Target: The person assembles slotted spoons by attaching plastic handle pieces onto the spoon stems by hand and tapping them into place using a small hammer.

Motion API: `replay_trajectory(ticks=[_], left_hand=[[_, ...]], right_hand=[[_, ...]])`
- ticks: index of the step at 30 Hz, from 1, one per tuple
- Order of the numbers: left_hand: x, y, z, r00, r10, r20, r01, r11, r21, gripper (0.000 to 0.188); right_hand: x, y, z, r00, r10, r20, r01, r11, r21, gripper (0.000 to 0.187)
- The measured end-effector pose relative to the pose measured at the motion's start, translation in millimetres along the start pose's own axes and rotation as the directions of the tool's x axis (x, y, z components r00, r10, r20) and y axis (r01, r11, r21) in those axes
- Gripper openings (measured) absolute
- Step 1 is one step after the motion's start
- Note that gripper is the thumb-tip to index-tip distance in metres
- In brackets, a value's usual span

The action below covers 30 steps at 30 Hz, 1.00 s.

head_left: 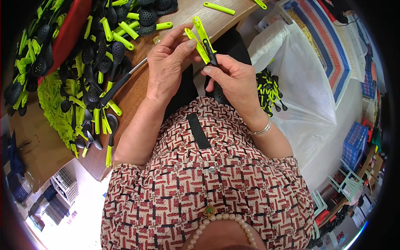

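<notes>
My left hand (168, 62) pinches a loose lime-green handle piece (197, 45) between thumb and fingers. My right hand (235, 81) grips a black slotted spoon (216, 85) whose stem carries another green handle (202, 32), pointing up and away. The two green pieces lie side by side, nearly touching. The spoon's black head is mostly hidden behind my right palm. Both hands hover over my lap at the edge of a wooden table (137, 79).
A heap of black slotted spoons with green handles (98, 62) covers the table's left side, beside a red tray (68, 29). Loose green handles (54, 104) lie below it. A clear plastic bag (300, 79) holding finished spoons (268, 89) sits at my right.
</notes>
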<state>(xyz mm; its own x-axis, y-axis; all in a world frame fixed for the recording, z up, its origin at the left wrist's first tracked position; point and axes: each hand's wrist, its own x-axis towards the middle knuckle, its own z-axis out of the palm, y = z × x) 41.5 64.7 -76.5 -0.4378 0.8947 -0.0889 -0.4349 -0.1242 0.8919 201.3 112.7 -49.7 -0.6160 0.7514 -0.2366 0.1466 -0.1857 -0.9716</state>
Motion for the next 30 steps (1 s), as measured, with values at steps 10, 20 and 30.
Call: replay_trajectory(ticks=[10,20,30], left_hand=[[1,3,2,0.999,0.039,-0.035,-0.041,0.999,-0.032,0.035],[2,0,3,0.992,0.111,-0.063,-0.111,0.994,0.006,0.035],[-2,4,9,0.986,0.141,-0.084,-0.136,0.988,0.073,0.034]], right_hand=[[1,5,-3,0.999,0.025,0.047,-0.03,0.993,0.112,0.021],[0,10,-3,0.999,0.014,0.036,-0.019,0.99,0.139,0.019],[-3,16,0,0.946,-0.324,-0.016,0.291,0.868,-0.402,0.017]])
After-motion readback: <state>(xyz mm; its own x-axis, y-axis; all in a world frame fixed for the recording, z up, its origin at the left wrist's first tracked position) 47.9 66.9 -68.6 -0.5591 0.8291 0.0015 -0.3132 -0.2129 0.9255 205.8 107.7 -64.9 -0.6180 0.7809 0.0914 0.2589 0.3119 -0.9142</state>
